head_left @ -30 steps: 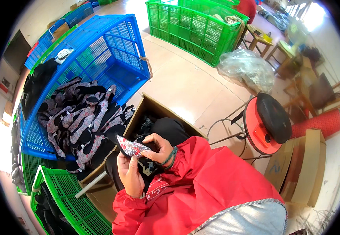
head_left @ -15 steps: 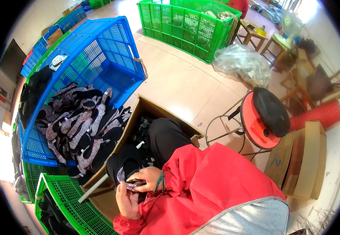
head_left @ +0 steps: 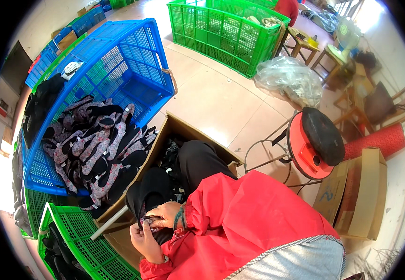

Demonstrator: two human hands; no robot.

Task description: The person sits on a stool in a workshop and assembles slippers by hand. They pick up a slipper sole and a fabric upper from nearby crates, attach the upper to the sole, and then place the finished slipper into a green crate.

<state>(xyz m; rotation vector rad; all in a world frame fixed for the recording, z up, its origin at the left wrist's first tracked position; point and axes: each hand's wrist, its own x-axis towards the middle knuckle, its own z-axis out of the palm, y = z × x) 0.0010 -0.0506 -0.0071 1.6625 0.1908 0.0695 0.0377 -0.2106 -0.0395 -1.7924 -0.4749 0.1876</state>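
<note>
A black slipper with a floral-patterned edge (head_left: pixel 152 193) lies against my lap, partly covered by my hands. My left hand (head_left: pixel 145 240) is closed, its thumb and fingers pinching the slipper's edge. Just above and to its right, my right hand (head_left: pixel 167 214) is closed with its fingertips meeting the left ones. A small dark thing (head_left: pixel 151 218) shows between the fingers of my right hand; its kind is too small to make out. An open cardboard box (head_left: pixel 165 128) with dark pieces inside surrounds my knees.
A tilted blue crate (head_left: pixel 139 95) at the left holds a heap of floral slippers (head_left: pixel 92 154). A green crate (head_left: pixel 78 233) stands below it. To the right are a round stool (head_left: pixel 305 158) with a black cushion and a cardboard box (head_left: pixel 361 196). Far off sits another green crate (head_left: pixel 221 35).
Both hands have come closer together and shifted slightly left. The floral edge that stood up above the fingers is now mostly hidden, and the small dark thing shows at the fingertips.
</note>
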